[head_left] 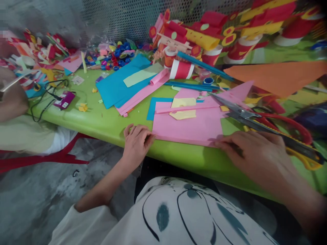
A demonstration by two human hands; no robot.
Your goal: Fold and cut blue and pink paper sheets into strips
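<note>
A sheet of pink paper (189, 127) lies at the near edge of the green table, its front edge turned up in a narrow fold. My left hand (138, 137) pinches the left end of that fold between thumb and fingers. At the right end, my right hand (252, 149) grips the fold the same way. On the sheet rest a cream paper piece (182, 113) and a thin pink strip (163, 109). Blue paper (151, 110) shows under its left side. Scissors with red handles (286, 122) lie just beyond my right hand.
Blue sheets (114, 86) and a rolled pink strip (143, 93) lie farther back. Red and yellow paper-cup models (214, 44) stand along the rear, beside a pile of colourful small pieces (114, 56). Another person's hand (11, 95) is at the left, near a purple box with a cable (64, 100).
</note>
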